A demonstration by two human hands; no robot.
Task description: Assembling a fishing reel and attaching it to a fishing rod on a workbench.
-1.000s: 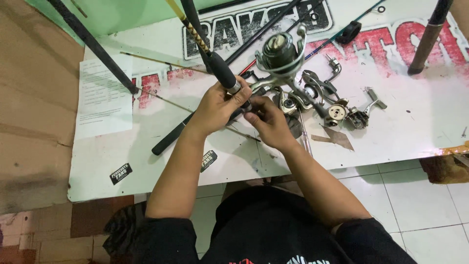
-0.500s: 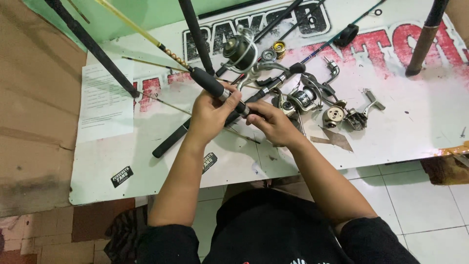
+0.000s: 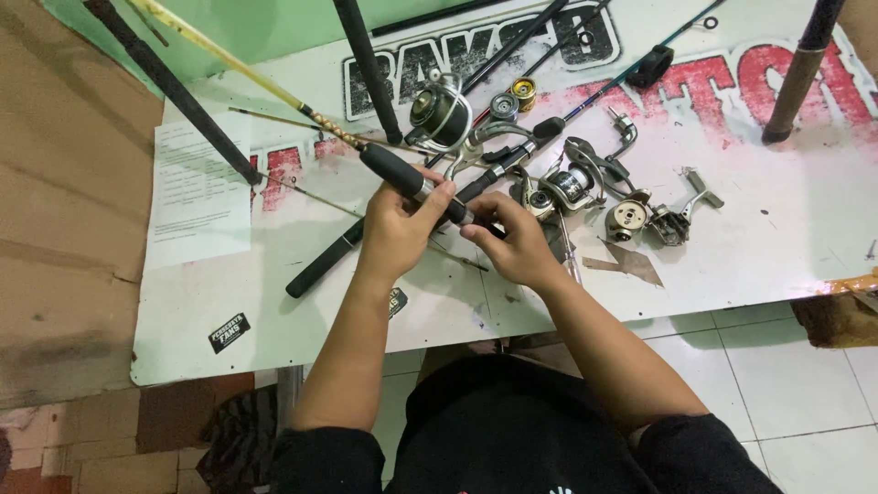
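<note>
My left hand [image 3: 400, 229] grips the black handle of a fishing rod [image 3: 393, 172], whose yellow patterned shaft runs up to the top left. My right hand [image 3: 519, 240] pinches the lower end of that handle, at the reel seat, close to the left hand's fingers. A dark spinning reel [image 3: 441, 113] hangs off the rod just above my left hand. A second black rod handle [image 3: 322, 269] lies on the white banner-covered table [image 3: 274, 311] under my hands.
Several reels and reel parts [image 3: 585, 187] lie right of my hands, with a gold spool [image 3: 523, 89] further back. More black rods [image 3: 178, 96] lean across the table, one [image 3: 805, 69] at the far right. A printed paper sheet [image 3: 197, 187] lies left.
The rod and its reel have shifted left and tilted over the table. My hands have slid along the handle and stay clasped on it.
</note>
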